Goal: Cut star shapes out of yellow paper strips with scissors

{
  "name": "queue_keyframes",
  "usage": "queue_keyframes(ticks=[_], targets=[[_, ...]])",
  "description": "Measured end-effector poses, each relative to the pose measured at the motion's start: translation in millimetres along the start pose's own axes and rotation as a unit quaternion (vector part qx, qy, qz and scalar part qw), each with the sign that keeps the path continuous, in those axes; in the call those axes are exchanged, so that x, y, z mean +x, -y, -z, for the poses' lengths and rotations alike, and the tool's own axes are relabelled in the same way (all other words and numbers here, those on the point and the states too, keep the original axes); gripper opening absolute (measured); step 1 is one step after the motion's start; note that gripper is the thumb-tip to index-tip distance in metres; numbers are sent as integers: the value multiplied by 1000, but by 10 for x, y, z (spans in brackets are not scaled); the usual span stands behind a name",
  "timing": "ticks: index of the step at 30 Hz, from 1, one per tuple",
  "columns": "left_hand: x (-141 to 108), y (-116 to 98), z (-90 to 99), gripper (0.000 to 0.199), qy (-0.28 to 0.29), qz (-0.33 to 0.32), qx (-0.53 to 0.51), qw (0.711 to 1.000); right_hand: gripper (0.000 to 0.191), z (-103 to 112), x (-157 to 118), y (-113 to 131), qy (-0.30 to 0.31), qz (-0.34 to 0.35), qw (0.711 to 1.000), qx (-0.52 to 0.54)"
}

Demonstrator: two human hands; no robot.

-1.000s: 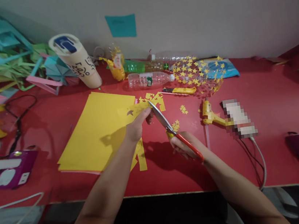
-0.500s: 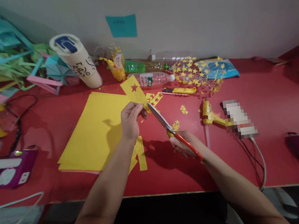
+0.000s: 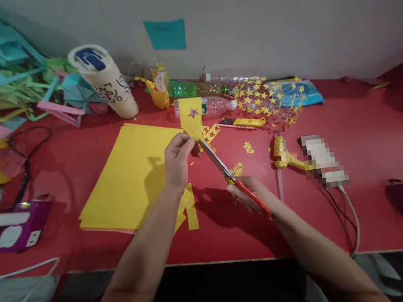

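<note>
My left hand (image 3: 179,159) pinches the lower end of a yellow paper strip (image 3: 190,121), which stands upright and has a star-shaped hole near its top. In my right hand (image 3: 249,191) is a pair of scissors (image 3: 218,162) with red and yellow handles. The blade tips meet the lower edge of the strip, right beside my left fingertips; whether they are cutting cannot be made out. Behind the strip lie paper scraps with star holes (image 3: 214,132). Small yellow stars (image 3: 237,169) lie in piles beyond the scissors. Yellow sheets (image 3: 123,176) are stacked under my left forearm.
A white tumbler (image 3: 105,82) stands at the back left. Along the wall lie plastic bottles (image 3: 214,105), one covered in stars (image 3: 254,97), and a yellow box cutter (image 3: 250,123). A yellow glue gun (image 3: 280,153) and a blurred-out device (image 3: 323,159) with a cable are to the right.
The yellow strip has turned in my left fingers, from leaning left to nearly upright, its top moving right. My right hand and the scissors have barely moved.
</note>
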State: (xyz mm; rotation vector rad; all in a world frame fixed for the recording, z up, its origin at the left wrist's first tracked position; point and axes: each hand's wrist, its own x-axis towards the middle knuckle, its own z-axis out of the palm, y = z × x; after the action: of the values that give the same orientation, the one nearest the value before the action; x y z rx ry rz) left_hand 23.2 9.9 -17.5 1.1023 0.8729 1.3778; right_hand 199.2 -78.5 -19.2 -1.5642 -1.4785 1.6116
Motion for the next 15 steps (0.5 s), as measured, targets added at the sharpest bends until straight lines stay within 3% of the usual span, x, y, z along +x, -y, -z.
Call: queue_keyframes(ticks=[15], targets=[[3,3,20,15,21,-29,35,999,53,71,23,-78,28,34,998,-37]])
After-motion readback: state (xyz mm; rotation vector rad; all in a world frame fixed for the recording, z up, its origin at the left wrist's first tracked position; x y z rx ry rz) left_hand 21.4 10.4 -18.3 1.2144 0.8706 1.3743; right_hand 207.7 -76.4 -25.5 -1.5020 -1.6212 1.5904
